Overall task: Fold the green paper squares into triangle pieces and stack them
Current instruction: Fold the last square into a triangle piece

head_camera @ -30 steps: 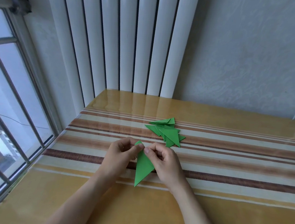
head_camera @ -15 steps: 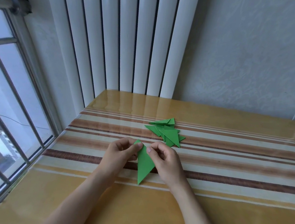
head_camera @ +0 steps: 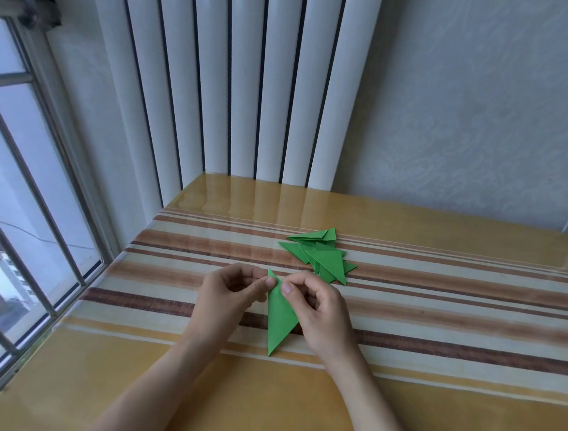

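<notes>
I read no writing or labels anywhere. One striped glossy table (head_camera: 436,329), one white radiator (head_camera: 239,75) behind it, window (head_camera: 22,194) on the left. One loose pile of folded green triangles (head_camera: 323,257), count unclear, lies just beyond my hands. One green paper piece (head_camera: 279,320), long point toward me; left hand (head_camera: 232,296) and right hand (head_camera: 319,311) both pinch its far tip.

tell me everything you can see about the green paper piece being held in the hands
The green paper piece is a plain matte sheet folded into a long narrow triangle, its sharp tip pointing toward the person. It sits over the striped table, just short of the pile of folded triangles. The left hand and right hand pinch its far end from either side.
</notes>
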`<state>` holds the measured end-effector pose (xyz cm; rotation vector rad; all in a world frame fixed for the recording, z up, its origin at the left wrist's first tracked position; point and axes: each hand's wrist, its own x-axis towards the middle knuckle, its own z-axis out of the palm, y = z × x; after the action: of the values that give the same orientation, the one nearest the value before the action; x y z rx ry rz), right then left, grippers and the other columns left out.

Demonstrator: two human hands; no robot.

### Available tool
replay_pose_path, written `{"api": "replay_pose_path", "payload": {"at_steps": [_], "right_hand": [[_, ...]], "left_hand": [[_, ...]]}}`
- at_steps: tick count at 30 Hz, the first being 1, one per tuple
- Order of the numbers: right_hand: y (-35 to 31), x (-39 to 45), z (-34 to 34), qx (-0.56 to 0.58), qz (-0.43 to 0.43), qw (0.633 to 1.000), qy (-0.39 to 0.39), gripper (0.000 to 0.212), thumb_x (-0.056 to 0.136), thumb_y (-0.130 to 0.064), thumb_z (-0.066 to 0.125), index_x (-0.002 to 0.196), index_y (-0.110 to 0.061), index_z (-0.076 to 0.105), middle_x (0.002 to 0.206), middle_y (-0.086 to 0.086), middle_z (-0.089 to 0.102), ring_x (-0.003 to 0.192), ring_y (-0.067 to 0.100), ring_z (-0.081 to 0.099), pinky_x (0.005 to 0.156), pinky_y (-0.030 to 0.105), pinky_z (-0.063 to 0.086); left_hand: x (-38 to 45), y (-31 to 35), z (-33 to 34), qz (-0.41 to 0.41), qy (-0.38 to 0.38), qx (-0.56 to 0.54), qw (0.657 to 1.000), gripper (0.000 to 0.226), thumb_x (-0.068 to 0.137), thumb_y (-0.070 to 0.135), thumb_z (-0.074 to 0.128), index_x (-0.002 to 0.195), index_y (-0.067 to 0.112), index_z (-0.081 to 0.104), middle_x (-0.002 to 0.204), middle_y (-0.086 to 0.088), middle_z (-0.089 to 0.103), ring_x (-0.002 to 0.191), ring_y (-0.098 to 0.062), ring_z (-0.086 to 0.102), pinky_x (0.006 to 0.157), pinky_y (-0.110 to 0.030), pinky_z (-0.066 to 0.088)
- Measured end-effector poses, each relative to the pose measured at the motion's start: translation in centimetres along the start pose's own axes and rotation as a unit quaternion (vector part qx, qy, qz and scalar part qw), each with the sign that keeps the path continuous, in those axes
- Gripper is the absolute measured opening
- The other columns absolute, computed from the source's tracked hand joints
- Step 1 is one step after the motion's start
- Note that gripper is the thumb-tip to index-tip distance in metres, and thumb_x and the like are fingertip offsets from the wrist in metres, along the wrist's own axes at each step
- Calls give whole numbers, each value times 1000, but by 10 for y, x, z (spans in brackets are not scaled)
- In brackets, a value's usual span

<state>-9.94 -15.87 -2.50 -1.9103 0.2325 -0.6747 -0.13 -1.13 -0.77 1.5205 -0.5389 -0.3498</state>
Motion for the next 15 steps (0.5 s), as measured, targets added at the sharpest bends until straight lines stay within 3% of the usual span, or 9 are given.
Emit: {"api": "replay_pose_path", "payload": {"at_steps": [10, 15], "right_hand": [[-2, -1, -2, -10, -6, 1000, -14, 18, 99, -33, 62, 87, -23, 69, 78, 1, 63, 75, 25, 57, 68, 51, 47], [-3, -2, -1, 0, 17, 999, -28, 16, 101, -25, 65, 87, -21, 71, 77, -2, 64, 72, 15, 55, 65, 40, 45]], "left_hand": [[-3, 5, 2, -17, -23, -25, 999, 13, 91, 18, 77, 86, 6, 81, 71, -4, 72, 65, -5, 61, 60, -16, 45], [-3, 6, 0, -48, -30, -36, 998, 19, 94, 16, 73, 76, 8, 73, 69, -4, 62, 64, -7, 52, 62, -17, 42]]}}
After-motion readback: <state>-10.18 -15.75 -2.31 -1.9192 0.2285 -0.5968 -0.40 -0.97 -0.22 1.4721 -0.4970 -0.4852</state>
